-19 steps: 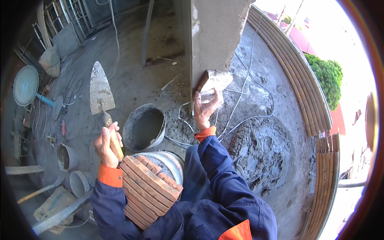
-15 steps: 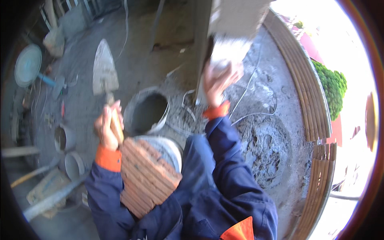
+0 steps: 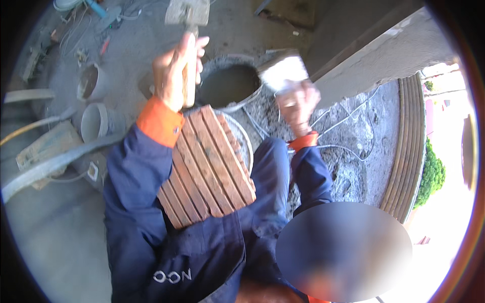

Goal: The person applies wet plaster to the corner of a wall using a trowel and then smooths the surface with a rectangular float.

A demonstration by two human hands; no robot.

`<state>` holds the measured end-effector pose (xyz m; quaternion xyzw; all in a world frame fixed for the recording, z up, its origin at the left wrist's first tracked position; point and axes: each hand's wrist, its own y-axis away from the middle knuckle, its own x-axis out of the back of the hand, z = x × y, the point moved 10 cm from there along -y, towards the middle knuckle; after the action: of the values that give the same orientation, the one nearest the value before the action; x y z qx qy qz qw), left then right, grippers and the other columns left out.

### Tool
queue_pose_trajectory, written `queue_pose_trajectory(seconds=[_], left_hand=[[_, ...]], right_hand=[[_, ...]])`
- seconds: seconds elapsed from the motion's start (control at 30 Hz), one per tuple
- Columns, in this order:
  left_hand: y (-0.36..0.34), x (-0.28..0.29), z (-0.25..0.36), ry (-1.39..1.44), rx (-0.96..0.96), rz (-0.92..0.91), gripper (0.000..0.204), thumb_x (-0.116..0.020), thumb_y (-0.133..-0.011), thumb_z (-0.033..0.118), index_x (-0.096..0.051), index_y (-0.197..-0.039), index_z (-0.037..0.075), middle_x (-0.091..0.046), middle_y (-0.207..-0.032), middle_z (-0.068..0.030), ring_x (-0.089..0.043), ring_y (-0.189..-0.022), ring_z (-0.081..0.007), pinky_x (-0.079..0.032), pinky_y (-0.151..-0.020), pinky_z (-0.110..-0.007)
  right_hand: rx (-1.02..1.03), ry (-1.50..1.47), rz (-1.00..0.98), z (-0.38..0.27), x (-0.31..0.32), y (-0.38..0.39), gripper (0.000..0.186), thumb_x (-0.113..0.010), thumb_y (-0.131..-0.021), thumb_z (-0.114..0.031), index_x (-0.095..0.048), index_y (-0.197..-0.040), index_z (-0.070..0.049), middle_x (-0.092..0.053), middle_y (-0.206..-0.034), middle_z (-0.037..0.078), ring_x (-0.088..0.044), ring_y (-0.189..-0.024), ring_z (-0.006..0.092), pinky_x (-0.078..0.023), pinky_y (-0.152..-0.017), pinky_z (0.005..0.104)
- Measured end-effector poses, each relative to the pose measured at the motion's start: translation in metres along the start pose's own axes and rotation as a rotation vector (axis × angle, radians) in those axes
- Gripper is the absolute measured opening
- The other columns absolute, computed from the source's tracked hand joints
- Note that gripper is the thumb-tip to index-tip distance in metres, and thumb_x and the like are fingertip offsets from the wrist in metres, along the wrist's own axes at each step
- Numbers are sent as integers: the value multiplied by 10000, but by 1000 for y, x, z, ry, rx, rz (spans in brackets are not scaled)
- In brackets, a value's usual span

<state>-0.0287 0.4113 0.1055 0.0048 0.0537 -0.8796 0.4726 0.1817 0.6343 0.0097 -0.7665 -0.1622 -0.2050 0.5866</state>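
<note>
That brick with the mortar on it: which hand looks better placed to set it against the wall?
The right hand, probably. It already grips the brick close beside the wall. The left hand is farther away, holding a trowel by its handle above the bucket.

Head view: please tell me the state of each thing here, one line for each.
left hand: closed around a wooden trowel handle, raised.
right hand: gripping a mortar-coated brick.
mortar bucket: upright, open, holding grey mix.
stack of red bricks: lying flat on the lap.
small grey buckets: upright on the floor.
</note>
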Motion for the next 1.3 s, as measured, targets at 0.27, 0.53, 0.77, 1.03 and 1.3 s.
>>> queue_pose_trajectory(seconds=[0.27, 0.53, 0.77, 1.03, 1.3], left_hand=[[8, -20, -15, 59, -52, -26, 617, -521, -996, 534, -661, -1168, -42, -639, -907, -73, -571, -628, -116, -472, -501, -256], [1, -17, -12, 104, 23, -9, 621, -512, -1000, 527, -649, -1183, -50, -608, -920, -82, -566, -641, -121, -472, -506, -259], [-3, 7, -12, 103, 2, 83, 619, -513, -995, 541, -663, -1159, -38, -614, -917, -72, -574, -646, -124, -480, -490, -261], [-1, 7, -9, 147, 11, 108, 598, -519, -984, 555, -680, -1151, 4, -615, -927, -55, -576, -650, -115, -474, -490, -258], [-10, 21, -16, 53, 2, 162, 614, -541, -973, 556, -674, -1171, -9, -610, -905, -51, -568, -630, -119, -474, -490, -264]], right_hand=[[334, 331, -775, -68, -300, 68, 326, -576, -911, -351, -706, -1177, -213, -674, -1147, 65, -582, -1171, 299, -333, -1086, 518], [291, 334, -1133, -69, -338, 86, 229, -553, -935, -313, -746, -1055, -282, -685, -1131, 9, -552, -1228, 245, -344, -1052, 480], [205, 207, -1031, -76, -174, -19, 576, -724, -749, -319, -634, -1287, -134, -606, -1297, 106, -466, -1312, 309, -308, -1108, 539], [-447, 26, -771, 109, 122, 128, 629, -777, -623, -240, -639, -1231, -153, -558, -1063, 133, -518, -1073, 325, -427, -910, 457], [-215, 335, 137, 54, 225, -59, 647, -764, -660, -256, -616, -1265, -77, -533, -1116, 168, -510, -1079, 357, -374, -945, 498]])
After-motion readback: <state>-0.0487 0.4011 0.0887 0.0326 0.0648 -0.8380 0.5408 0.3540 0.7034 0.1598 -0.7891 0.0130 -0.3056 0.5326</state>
